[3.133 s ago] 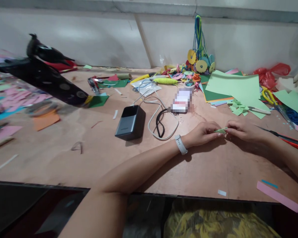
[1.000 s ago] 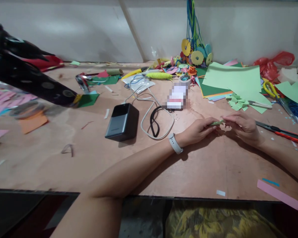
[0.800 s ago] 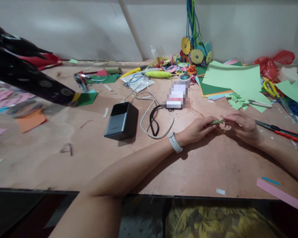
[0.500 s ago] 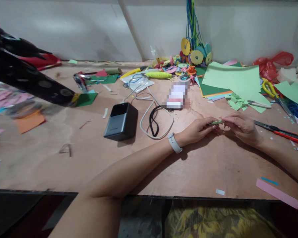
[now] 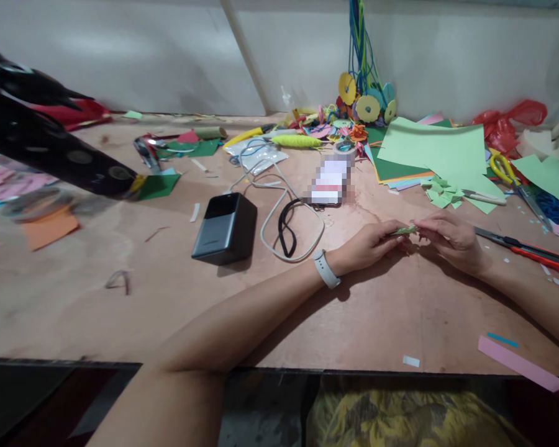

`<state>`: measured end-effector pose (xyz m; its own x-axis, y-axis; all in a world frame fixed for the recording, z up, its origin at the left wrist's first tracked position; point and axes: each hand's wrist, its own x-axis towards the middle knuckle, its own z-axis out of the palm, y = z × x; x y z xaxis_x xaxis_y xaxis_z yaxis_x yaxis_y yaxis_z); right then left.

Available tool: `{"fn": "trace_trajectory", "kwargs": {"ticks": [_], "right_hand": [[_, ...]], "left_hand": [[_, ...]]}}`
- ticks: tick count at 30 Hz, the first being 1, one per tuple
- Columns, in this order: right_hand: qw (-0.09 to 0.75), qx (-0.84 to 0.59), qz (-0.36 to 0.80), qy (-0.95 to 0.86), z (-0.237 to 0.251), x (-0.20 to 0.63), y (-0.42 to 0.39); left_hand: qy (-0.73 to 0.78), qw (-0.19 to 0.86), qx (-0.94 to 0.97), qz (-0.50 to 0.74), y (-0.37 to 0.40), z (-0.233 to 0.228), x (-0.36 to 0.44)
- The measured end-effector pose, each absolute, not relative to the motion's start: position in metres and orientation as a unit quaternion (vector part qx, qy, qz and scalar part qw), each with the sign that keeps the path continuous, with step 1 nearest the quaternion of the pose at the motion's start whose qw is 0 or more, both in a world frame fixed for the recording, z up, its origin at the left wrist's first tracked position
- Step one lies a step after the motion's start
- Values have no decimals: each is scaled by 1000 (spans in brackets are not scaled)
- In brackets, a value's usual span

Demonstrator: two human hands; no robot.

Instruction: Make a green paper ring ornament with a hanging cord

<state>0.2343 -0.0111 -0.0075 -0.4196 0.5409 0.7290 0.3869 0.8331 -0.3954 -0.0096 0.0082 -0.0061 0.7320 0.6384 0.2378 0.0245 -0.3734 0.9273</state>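
Left: grey-and-black boxy device [image 5: 228, 226] on brown wooden table [image 5: 270, 323]. My left hand [image 5: 372, 243] — fingers closed — pinches a small pale-green paper piece [image 5: 403, 231]. My right hand [image 5: 449, 239] curls half-closed at its right end (can't tell whether it grips). Beside my right wrist: red-and-black long-bladed tool [image 5: 517, 243].

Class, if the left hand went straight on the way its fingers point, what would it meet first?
Most likely the right hand: it lies just ahead of the left hand, at the far end of the small light-green paper piece. Depth is hard to judge, so whether the hands touch is unclear.
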Motion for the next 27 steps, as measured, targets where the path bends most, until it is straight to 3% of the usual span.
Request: {"fn": "trace_trajectory", "kwargs": {"ticks": [8,27], "right_hand": [[459,-273,88,-841,-7,233,-11],[457,-268,119,-840,-8,238,-7]], "left_hand": [[233,488,789,292,9,-6,-10],[218,586,732,270,5,1,-9]]}}
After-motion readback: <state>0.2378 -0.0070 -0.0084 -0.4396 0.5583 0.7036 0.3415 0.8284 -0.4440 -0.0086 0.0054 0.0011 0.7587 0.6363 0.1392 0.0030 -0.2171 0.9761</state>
